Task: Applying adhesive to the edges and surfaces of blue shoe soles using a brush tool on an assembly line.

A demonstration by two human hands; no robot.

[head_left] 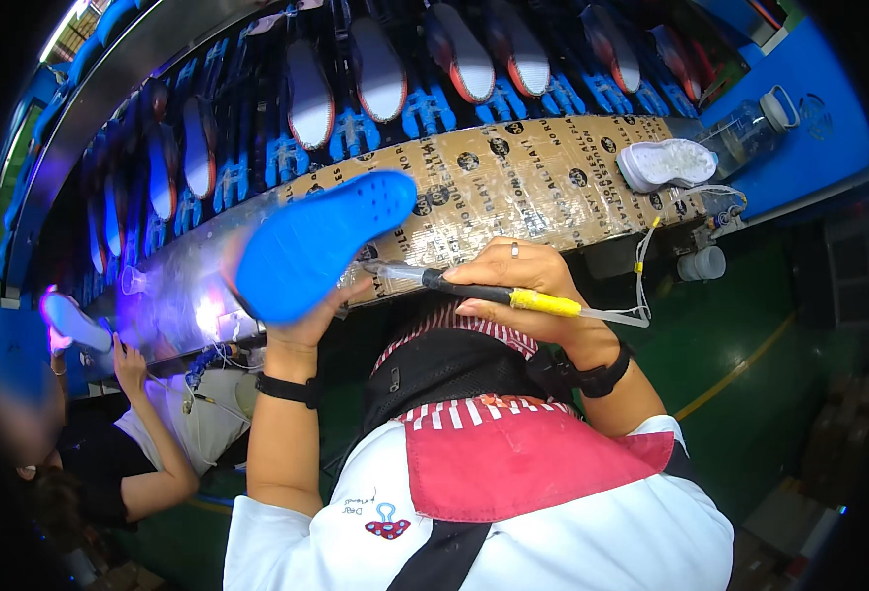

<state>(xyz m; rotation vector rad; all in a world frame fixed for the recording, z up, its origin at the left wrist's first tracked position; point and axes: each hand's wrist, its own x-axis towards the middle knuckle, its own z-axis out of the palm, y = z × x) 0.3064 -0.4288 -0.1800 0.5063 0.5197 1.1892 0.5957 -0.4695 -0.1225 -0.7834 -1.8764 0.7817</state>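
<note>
My left hand [301, 330] grips a blue shoe sole [318, 251] by its lower edge. The sole is tilted up over the bench, its broad end toward the lower left, with small dark holes near its other end. My left fingers are mostly hidden behind it. In my right hand [525, 271] is a brush pen [484, 292] with a black and yellow handle, held between thumb and fingers. Its clear front part points left, close to the sole's edge; whether the tip touches the sole I cannot tell. A thin pale tube [627, 315] trails from the handle's back end.
Printed cardboard [553, 177] under clear film covers the ledge. A white sole [666, 164] and clear bottle [745, 133] are at its right. Several soles [380, 79] stand on blue holders [430, 113] behind. At left, a co-worker's hand [129, 364] is near another sole [75, 320].
</note>
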